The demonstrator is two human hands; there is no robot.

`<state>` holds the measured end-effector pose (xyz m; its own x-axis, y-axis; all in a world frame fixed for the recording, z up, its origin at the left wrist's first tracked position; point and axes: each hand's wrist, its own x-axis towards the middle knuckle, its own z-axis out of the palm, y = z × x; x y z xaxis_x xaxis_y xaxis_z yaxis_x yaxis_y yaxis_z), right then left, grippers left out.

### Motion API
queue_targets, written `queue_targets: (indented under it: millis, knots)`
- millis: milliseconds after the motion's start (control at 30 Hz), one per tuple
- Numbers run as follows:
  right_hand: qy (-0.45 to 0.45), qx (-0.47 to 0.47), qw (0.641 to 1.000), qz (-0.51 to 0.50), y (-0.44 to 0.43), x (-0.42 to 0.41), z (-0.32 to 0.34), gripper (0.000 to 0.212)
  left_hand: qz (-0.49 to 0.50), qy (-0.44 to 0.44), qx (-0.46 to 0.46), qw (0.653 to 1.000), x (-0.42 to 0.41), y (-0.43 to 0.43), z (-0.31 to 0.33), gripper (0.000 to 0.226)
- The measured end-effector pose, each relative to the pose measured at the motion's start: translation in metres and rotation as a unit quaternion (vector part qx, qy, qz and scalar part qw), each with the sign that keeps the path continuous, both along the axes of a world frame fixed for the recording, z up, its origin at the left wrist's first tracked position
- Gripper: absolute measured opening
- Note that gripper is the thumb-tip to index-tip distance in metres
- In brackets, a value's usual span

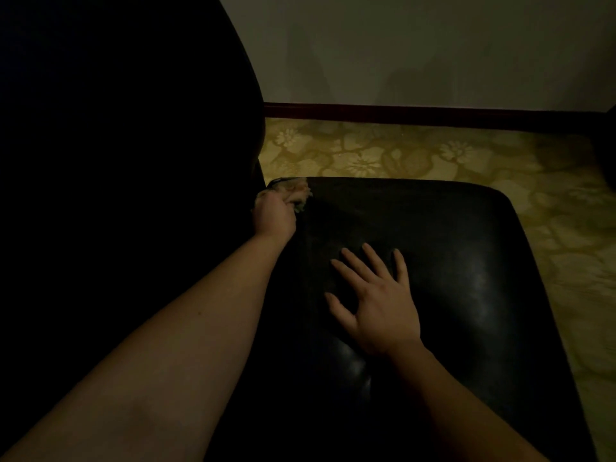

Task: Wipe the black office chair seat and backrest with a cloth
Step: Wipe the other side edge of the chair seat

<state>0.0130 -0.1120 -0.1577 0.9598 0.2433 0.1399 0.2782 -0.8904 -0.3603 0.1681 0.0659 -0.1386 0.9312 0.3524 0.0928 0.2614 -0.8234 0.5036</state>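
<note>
Your left hand (274, 211) fingers bunch the patterned cloth (293, 192) at the glossy black seat (466, 261) corner; your right hand (376, 305) fingers lie spread flat.

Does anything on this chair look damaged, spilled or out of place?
Nothing stands out. The seat looks whole, with only creases; the left hand grips the cloth at its far corner. The backrest is too dark to judge.

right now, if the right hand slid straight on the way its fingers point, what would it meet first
Only bare seat up to its far edge, it seems; the right hand would likely pass just right of the cloth.
</note>
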Motion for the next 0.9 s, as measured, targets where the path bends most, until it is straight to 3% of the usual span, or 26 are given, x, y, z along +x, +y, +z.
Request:
queue_targets:
  millis: [300,467,900]
  knots:
    - [-0.014,0.012,1.0,-0.005,0.001,0.001,-0.004,0.06,-0.032,-0.02,0.016,0.999,-0.022,-0.001,-0.001,0.028]
    - [-0.009,0.006,1.0,0.001,0.0,0.001,-0.003,0.061,-0.003,-0.035,0.022,0.999,-0.037,-0.002,-0.003,0.029]
    - [-0.003,0.005,1.0,0.001,-0.001,0.003,-0.005,0.061,-0.005,0.004,-0.009,1.0,0.017,-0.013,0.013,0.03]
